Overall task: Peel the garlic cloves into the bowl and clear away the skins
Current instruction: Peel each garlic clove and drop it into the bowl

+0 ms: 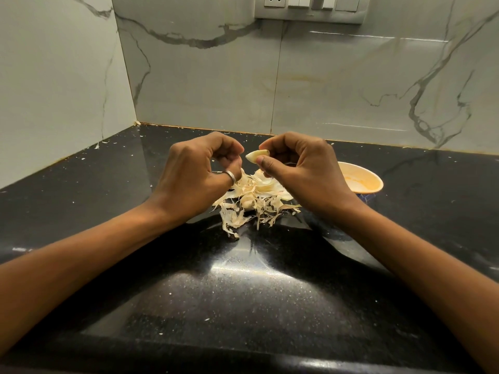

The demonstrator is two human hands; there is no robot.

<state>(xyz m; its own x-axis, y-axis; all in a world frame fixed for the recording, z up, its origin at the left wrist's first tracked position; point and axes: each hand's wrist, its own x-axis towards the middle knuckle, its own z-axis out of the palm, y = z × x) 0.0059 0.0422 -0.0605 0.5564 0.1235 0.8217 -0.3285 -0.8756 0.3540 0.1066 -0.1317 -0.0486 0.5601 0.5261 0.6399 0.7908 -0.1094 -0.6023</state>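
Black counter (243,292): skins (251,201) piled btwn wrists, bowl (363,182) just behind R hand (305,168). R hand pinches clove (258,156). L hand (199,174) fingers curled, grip unclear.

both forearms bare to frame edge, no sleeve edge in view. left hand (194,171): thin silver-coloured metal band ring (230,178), plain, round base of lowest curled finger; which finger unclear. right hand (305,171): short nail on nearest fingertip.

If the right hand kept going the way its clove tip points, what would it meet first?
Probably the left hand, at its curled fingers, just across a small gap from the garlic clove; depth is unclear.
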